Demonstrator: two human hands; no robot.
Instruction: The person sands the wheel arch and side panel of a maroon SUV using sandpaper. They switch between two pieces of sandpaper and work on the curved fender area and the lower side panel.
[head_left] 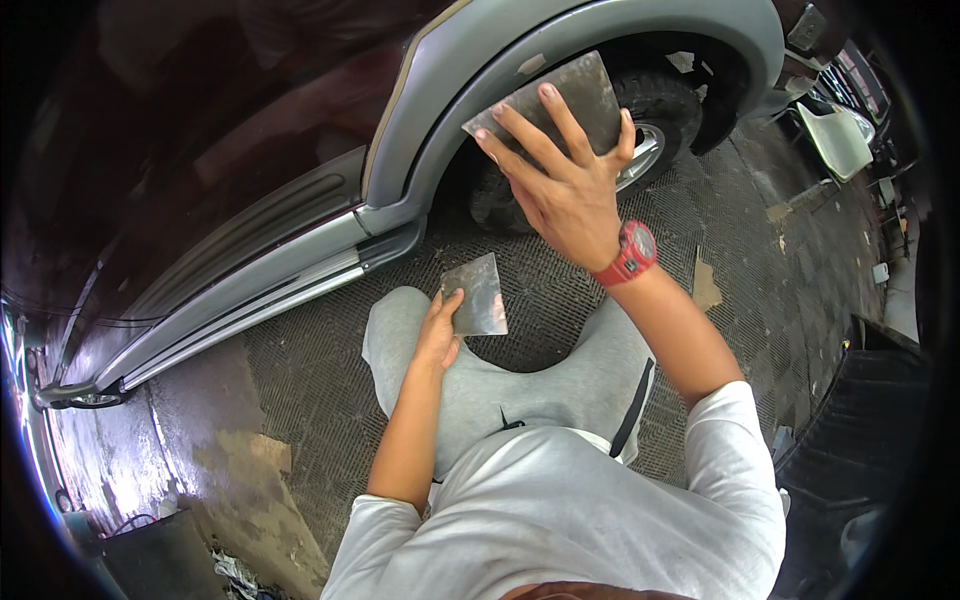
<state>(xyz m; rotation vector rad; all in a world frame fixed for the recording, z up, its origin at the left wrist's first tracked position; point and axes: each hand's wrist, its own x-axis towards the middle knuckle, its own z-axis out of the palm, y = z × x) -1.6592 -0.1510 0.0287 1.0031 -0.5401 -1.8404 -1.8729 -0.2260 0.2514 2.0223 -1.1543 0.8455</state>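
I have 2 flat metal spreader blades going. My right hand is up in the upper middle of the frame, fingers fanned wide and palm flat, pressing the larger spreader blade against the grey wheel-arch trim of the vehicle. That blade lies tilted, its long edge running from lower left to upper right, roughly following the curve of the arch above the front tyre. My fingertips sit on its lower half; the top edge rides on the grey panel. The hand is not clenched around it, it pins the blade with an open, spread grip, thumb hooked at the right edge. A red wristwatch sits on that wrist.

My left hand is much lower, in the middle of the frame just above my grey-trousered knee. It holds the smaller spreader blade by its lower left corner, pinched between thumb and fingers, the plate standing out up and to the right, toward the right hand. It touches nothing else.

So the worked surface lies up and away from me, to the upper middle, and only the right hand reaches it; the left one waits well apart, below and to the left. The silver side step runs off to the lower left, and the patterned metal floor is under my legs.
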